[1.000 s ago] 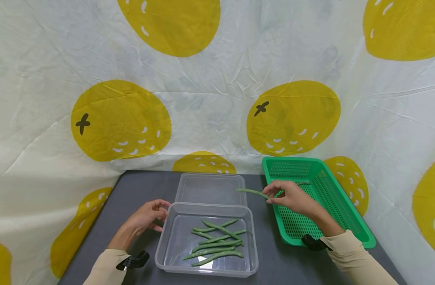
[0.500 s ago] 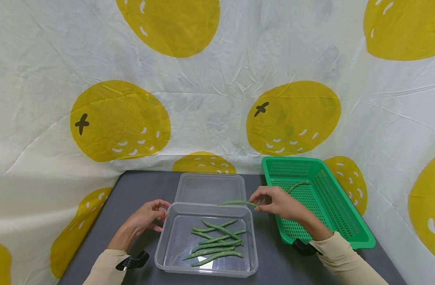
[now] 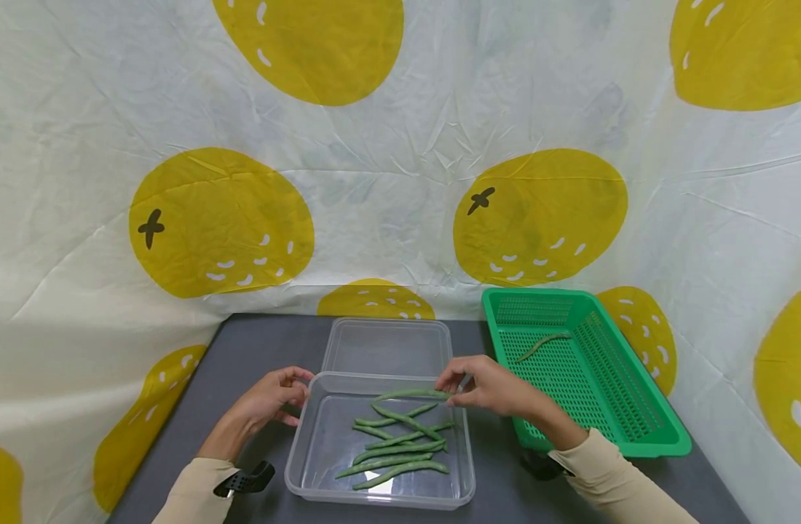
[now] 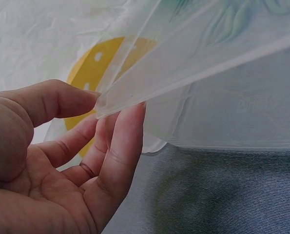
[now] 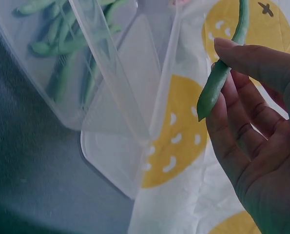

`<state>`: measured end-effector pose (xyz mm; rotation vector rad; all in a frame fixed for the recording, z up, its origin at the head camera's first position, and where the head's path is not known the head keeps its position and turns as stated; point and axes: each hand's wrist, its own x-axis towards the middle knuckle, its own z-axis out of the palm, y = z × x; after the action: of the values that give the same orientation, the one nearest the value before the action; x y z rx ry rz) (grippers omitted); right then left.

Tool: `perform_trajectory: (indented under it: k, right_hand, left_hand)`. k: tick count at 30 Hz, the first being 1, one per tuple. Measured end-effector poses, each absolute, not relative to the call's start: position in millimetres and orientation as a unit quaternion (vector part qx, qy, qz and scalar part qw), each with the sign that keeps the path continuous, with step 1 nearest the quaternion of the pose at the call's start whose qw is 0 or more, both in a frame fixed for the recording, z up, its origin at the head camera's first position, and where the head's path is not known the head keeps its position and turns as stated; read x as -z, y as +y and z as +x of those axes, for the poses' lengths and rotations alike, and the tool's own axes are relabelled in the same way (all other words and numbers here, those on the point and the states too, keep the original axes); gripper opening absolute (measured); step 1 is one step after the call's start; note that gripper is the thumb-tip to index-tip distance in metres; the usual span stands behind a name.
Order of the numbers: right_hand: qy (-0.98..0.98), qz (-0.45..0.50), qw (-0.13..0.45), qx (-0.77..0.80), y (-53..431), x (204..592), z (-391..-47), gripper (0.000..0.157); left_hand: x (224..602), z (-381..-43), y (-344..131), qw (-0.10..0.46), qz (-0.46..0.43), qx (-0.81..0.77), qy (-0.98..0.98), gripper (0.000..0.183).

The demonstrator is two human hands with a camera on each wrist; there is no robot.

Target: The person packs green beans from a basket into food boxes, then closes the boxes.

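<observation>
My right hand (image 3: 486,386) pinches a green bean (image 3: 410,394) between thumb and fingertips, over the back right part of a clear plastic container (image 3: 297,466). In the right wrist view the bean (image 5: 214,92) passes under the thumb, one tip pointing down. My left hand (image 3: 269,400) holds the container's back left corner; the left wrist view has the thumb on the rim (image 4: 135,92) and the fingers against its other side. Several green beans (image 3: 394,461) lie loosely crossed on the container's floor.
Behind the container lies a clear flat lid (image 3: 387,346) on the dark grey table (image 3: 269,338). At the right stands a green perforated basket (image 3: 636,364) with one thin bean (image 3: 541,346) in it. A white cloth (image 3: 387,233) with yellow fruit prints hangs behind.
My right hand has carried the bean left and toward me, from the basket's left edge to over the container. The bean left in the basket is now uncovered. My left hand has stayed put.
</observation>
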<state>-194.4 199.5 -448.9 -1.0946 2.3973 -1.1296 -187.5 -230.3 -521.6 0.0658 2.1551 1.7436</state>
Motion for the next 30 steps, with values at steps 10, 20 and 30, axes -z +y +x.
perform_trajectory:
  k: [10, 20, 30]
  right_hand:
    - [0.801, -0.405, 0.181, 0.402, 180.7, 456.3, -187.0, 0.025]
    - [0.807, -0.395, 0.181, 0.399, 190.1, 450.8, -186.0, 0.029]
    - [0.821, -0.382, 0.153, 0.396, 216.7, 445.3, -199.2, 0.026]
  left_hand:
    - [519.1, -187.0, -229.3, 0.184, 0.018, -0.617, 0.765, 0.046]
    - [520.2, -188.3, -229.6, 0.183, 0.01, -0.618, 0.764, 0.046]
    - [519.4, -187.5, -229.5, 0.185, 0.011, -0.619, 0.764, 0.045]
